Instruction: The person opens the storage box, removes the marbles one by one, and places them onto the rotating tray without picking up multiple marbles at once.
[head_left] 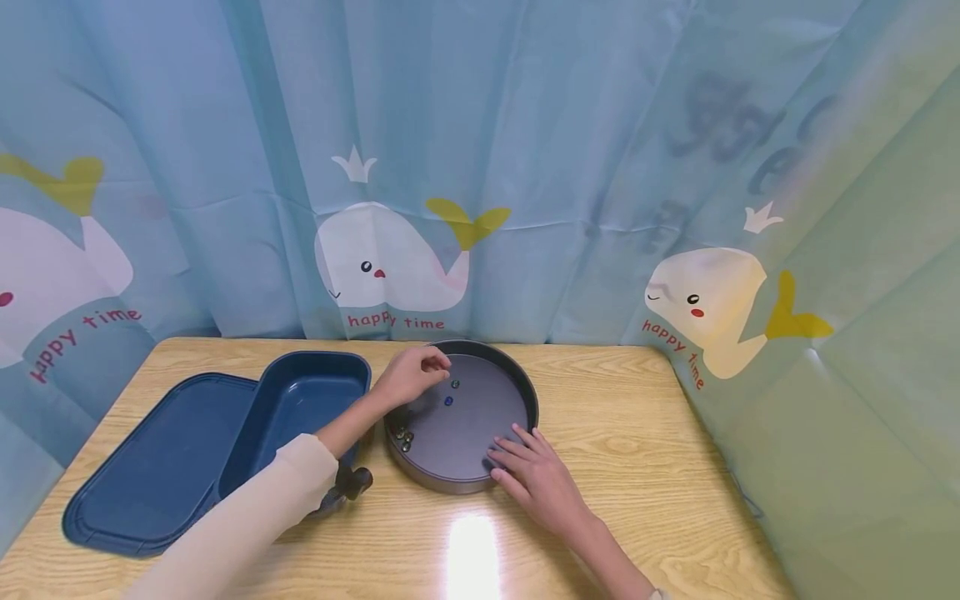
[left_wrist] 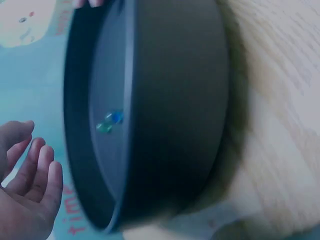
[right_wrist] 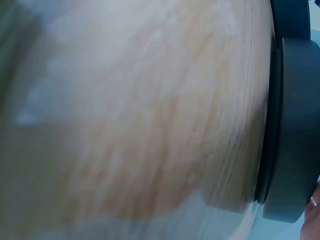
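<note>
A round dark grey pan [head_left: 472, 417] stands on the table with several glass marbles inside. One blue marble [head_left: 448, 401] lies near a greenish marble [head_left: 455, 384], and a small cluster of marbles [head_left: 406, 440] sits by the left wall. My left hand [head_left: 411, 377] hovers over the pan's far left part. In the left wrist view its fingers [left_wrist: 37, 175] are loosely bent, thumb apart, with nothing visible between them. The right hand [head_left: 542, 483] rests at the near right rim, its fingers spread and fairly straight over the edge.
Left of the pan is a deep blue rectangular container [head_left: 300, 392], next to a flat blue lid [head_left: 165, 467]. A black knob-ended object [head_left: 358, 482] lies partly under my left forearm. Behind the wooden table [head_left: 622, 417] hangs a blue curtain [head_left: 570, 167] with whale prints.
</note>
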